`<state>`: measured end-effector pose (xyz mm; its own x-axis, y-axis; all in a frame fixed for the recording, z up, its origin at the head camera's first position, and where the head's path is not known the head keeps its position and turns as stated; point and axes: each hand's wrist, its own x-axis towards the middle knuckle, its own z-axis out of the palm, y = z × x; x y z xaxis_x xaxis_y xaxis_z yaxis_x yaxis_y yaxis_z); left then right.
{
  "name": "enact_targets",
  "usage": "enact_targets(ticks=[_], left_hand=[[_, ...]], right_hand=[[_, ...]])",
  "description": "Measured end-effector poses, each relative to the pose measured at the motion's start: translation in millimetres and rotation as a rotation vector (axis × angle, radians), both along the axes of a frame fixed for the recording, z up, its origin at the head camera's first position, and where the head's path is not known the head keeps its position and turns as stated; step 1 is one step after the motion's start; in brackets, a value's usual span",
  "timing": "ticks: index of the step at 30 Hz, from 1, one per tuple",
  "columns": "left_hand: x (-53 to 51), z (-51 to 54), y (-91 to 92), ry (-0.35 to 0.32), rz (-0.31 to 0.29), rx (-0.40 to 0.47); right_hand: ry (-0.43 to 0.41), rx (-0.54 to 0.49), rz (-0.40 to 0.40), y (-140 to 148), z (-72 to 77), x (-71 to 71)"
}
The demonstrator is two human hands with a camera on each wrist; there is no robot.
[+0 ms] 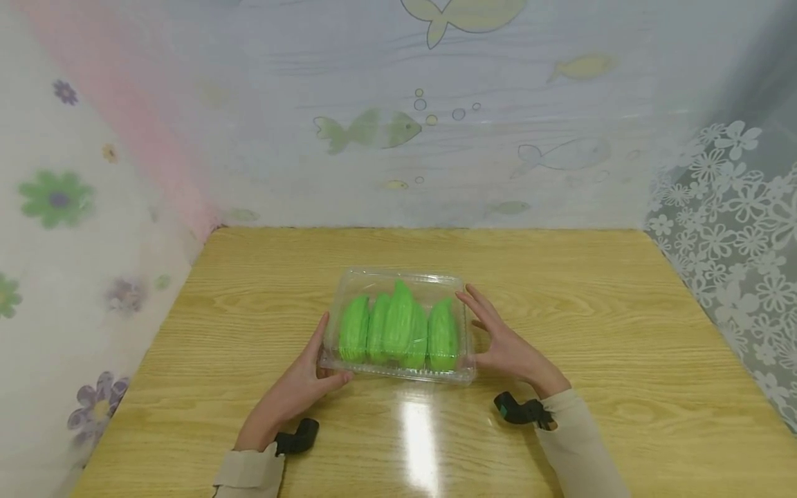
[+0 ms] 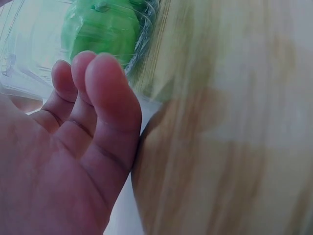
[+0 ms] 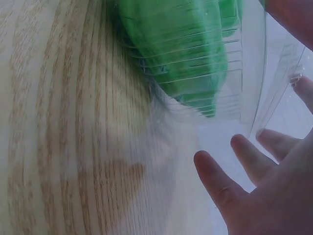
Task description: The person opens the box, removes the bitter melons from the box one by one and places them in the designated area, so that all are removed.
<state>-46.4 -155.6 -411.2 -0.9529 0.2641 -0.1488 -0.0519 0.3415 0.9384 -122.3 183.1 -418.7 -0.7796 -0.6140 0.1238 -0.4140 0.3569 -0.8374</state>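
A clear plastic clamshell box (image 1: 398,273) sits on the wooden table with its lid over several green, ridged, pointed gourd-like pieces (image 1: 355,328). My left hand (image 1: 301,380) is at the box's left side, thumb by the front corner and forefinger along the side. In the left wrist view, its other fingers (image 2: 115,98) bend loosely beside the box. My right hand (image 1: 507,349) is spread at the right side, with a fingertip at the lid's upper right edge. Three of its fingers (image 3: 220,183) stand apart from the plastic in the right wrist view.
The wooden table (image 1: 560,290) ends at a pale wall covering (image 1: 373,194) with fish drawings at the back. Flower-patterned coverings stand at the left and right. A black wrist device (image 1: 299,437) is on the left cuff, and a similar device (image 1: 519,409) on the right.
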Motion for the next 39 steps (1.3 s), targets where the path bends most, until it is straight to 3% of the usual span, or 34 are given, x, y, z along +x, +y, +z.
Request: enact_targets(ticks=[7,16,22,27,34,39], left_hand=[[2.5,5.5,1.1,0.001,-0.011,-0.033],[2.0,6.4,-2.2,-0.008,-0.031,-0.048],[-1.7,4.2,-3.8,-0.03,-0.04,-0.034],[-5.5,-3.3,-4.8,-0.024,-0.036,-0.009],[-12.8,-27.4,-10.3,0.015,-0.025,-0.02],[-15.3,-33.5,-11.8,0.023,-0.013,0.025]], right_hand=[[-0.023,0.024,-0.056,1,-6.2,-1.2],[-0.026,0.008,-0.065,-11,21.0,8.6],[0.01,0.018,-0.079,-14,25.4,9.4],[0.022,0.012,-0.091,-14,23.0,9.8],[0.027,0.026,-0.115,-16,23.8,10.7],[0.047,0.045,-0.121,-18,25.3,9.9]])
